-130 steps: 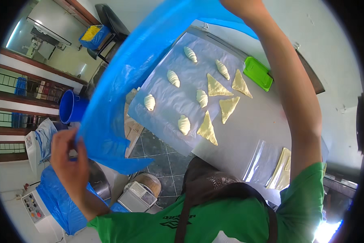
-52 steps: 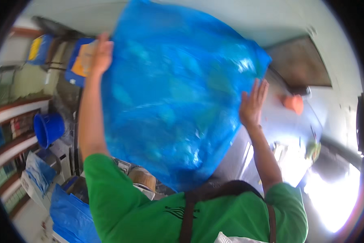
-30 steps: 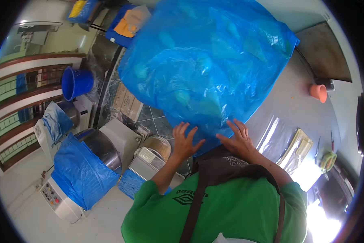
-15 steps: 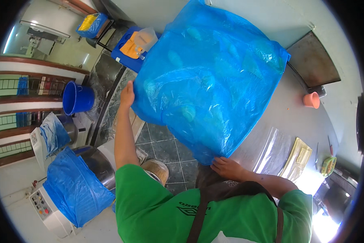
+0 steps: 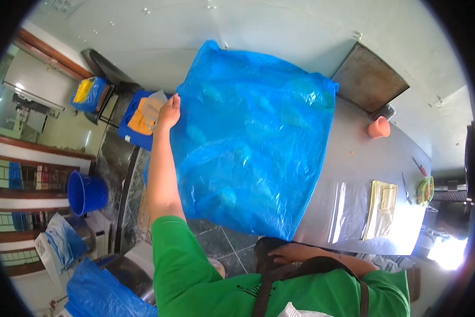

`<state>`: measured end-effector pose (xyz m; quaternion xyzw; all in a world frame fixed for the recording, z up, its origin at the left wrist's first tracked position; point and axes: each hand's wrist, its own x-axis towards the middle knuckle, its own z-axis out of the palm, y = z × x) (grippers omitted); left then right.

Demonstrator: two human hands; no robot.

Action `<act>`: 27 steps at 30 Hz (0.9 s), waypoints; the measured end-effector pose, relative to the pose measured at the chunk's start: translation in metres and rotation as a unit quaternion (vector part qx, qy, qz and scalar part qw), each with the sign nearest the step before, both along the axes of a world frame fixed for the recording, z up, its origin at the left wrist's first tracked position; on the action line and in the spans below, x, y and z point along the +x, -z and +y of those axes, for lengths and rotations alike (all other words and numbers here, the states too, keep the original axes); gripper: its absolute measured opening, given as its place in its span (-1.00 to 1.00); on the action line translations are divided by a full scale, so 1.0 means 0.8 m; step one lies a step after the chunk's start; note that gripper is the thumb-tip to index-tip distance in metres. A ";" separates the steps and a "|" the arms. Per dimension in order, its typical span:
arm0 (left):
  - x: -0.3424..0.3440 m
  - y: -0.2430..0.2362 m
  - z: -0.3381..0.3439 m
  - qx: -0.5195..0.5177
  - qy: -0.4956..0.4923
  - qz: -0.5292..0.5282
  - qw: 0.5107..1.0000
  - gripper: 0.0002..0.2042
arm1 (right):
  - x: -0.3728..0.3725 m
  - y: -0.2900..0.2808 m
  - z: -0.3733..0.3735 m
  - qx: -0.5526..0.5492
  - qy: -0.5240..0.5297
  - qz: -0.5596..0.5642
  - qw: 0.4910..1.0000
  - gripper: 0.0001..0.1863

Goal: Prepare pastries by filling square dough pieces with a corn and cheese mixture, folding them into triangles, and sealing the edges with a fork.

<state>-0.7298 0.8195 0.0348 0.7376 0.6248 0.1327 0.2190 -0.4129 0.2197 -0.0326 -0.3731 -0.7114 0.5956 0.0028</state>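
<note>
At the left, a blue container [image 5: 133, 140] with an orange item [image 5: 139, 123] on it stands beside the raised left hand [image 5: 169, 112]. That hand is at the left edge of a blue plastic sheet [image 5: 248, 153]; its fingers look curled in, but I cannot tell whether they pinch the film. A tug here could drag the sheet across the pale shapes [image 5: 227, 197] showing through it, since the film lies close over them and could cling, shifting or squashing them.

In the middle, the sheet spreads over the left part of the grey table [image 5: 348, 169], and its near-left side overlaps the floor tiles [image 5: 232, 244] in view. If that part overhangs, its own weight might pull the cover askew.

Further right, the right hand [image 5: 290, 253] sits low against the apron [image 5: 266, 248], just below the sheet's near corner; whether it holds anything I cannot tell. The corner could catch on this arm or the apron, because they are so near.

The sheet's long axis seems to run from the far edge by the wall toward the person, leaning slightly; its near-right corner points at the waist. Fisheye bending makes the exact angle uncertain.
</note>
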 end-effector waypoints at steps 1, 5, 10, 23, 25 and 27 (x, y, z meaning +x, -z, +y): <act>0.020 0.005 0.018 0.032 0.011 -0.092 0.995 -0.36 | 0.006 -0.017 0.006 -0.052 0.031 -0.005 0.998 -0.46; 0.027 0.042 0.100 0.031 0.033 -0.083 0.995 -0.33 | 0.026 -0.023 -0.005 -0.102 0.120 -0.007 0.987 -0.45; 0.099 0.034 0.168 -0.041 -0.052 0.010 0.998 -0.32 | 0.050 -0.046 0.001 -0.216 0.204 -0.036 0.954 -0.46; 0.091 0.111 0.344 -0.147 -0.071 0.029 0.986 -0.03 | 0.068 0.051 -0.109 -0.132 0.218 0.105 0.961 -0.42; 0.160 0.132 0.315 -0.247 -0.067 -0.153 0.955 0.02 | 0.049 0.064 -0.145 -0.039 0.261 0.110 0.958 -0.42; 0.123 0.184 0.349 -0.198 -0.029 -0.140 0.970 0.07 | 0.062 0.045 -0.114 -0.191 0.162 0.058 0.966 -0.41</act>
